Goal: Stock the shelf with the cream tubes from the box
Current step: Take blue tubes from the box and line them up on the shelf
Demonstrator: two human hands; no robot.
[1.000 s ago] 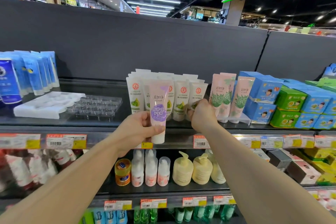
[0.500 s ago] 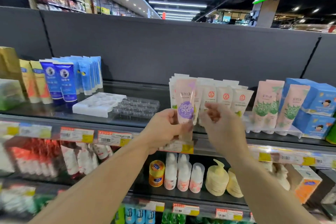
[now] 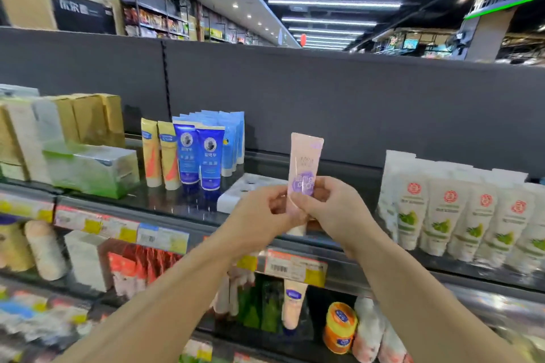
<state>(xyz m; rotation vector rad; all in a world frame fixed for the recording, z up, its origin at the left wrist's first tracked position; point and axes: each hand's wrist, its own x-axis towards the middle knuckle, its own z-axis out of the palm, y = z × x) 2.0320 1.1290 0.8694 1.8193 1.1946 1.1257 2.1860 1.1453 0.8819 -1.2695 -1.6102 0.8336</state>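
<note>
Both hands (image 3: pixel 298 209) pinch pink tube (image 3: pixel 303 162), cap hidden.

Both forearms (image 3: pixel 165 298) are bare, no sleeves, with short-nailed fingers (image 3: pixel 298 200).

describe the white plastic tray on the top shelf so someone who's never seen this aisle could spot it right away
Start at the top shelf with the grey back panel. Between the dark blue tubes on the left and the white tubes with red seals on the right lies a low white tray, partly behind the left hand. Unlike its upright neighbours, it lies flat and shows round sockets.
</note>
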